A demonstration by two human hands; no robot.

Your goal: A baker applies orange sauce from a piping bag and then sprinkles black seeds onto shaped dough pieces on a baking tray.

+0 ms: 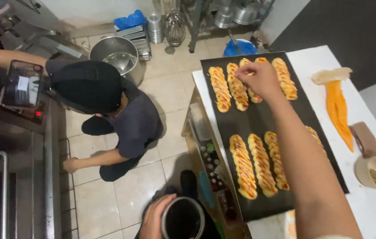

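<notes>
While the left hand (155, 219) grips a dark cup (182, 219), right hand (261, 79) fingers pinch over top-row pastries (236, 86); lower row (261, 166) looks untouched.

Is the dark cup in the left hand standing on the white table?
No, the left hand holds the dark cup low over the tiled floor, apart from the white table.

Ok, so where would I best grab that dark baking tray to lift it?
Probably by its two long edges, one hand on each side. The baking tray lies flat, pastries fill the middle, and the long edge over the floor is bare and reachable.
</notes>
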